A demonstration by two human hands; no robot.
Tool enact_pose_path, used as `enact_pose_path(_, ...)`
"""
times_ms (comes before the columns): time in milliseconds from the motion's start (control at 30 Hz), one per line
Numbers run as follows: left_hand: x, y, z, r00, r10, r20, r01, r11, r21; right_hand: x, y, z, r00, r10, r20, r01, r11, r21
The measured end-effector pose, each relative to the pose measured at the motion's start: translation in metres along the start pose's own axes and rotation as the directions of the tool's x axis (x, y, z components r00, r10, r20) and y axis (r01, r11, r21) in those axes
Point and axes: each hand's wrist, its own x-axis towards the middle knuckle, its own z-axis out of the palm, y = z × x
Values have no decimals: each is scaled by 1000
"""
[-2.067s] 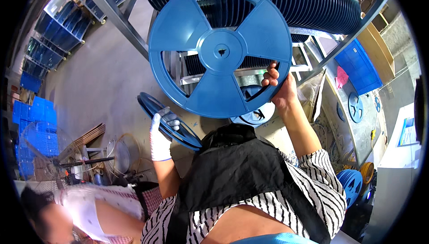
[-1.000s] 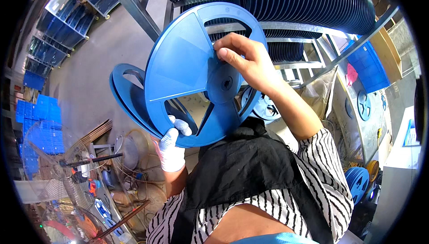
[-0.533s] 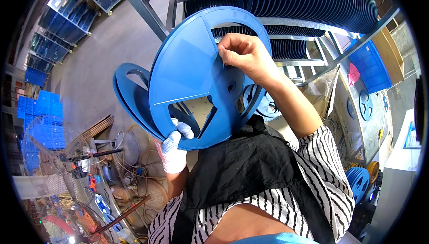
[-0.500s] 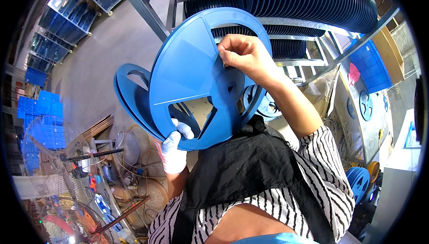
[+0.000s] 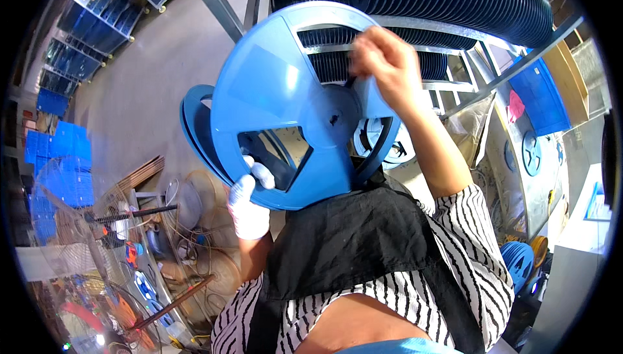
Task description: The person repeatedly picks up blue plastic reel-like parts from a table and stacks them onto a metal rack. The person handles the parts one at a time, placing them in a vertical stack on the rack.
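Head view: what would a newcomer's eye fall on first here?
The large blue reel in the centre, its lower-left rim gripped by the white-gloved left hand, catches the eye first. Next comes the bare right hand, motion-blurred before the reel's upper-right part; whether it touches is unclear. Behind, the long row of dark discs on a metal rack fills the upper right.

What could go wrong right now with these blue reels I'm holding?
The left hand has its grip low on the front reel, so that reel might tip. The blue discs fanned out behind it could slide. The bare right hand, blurred near the reel's upper right, might catch an edge.
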Motion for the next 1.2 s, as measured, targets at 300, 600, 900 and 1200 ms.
enact_pose_path(300, 30, -4, -15, 994, 41, 104, 1, 928, -373, -62, 85, -52, 897, 244, -368, -62, 895, 441)
enact_pose_path(600, 43, -22, -7, 972, -78, -220, 35, 980, -194, -74, 35, -18, 932, 255, 259, -284, 65, 957)
enact_pose_path(900, 49, -35, -40, 978, -102, -183, 99, 995, -29, -25, -29, -61, 978, -145, -147, 202, 820, 536)
enact_pose_path(1200, 64, -41, -55, 988, -97, -124, 86, 993, -86, 81, 3, -26, 829, -283, -483, 361, 929, 75)
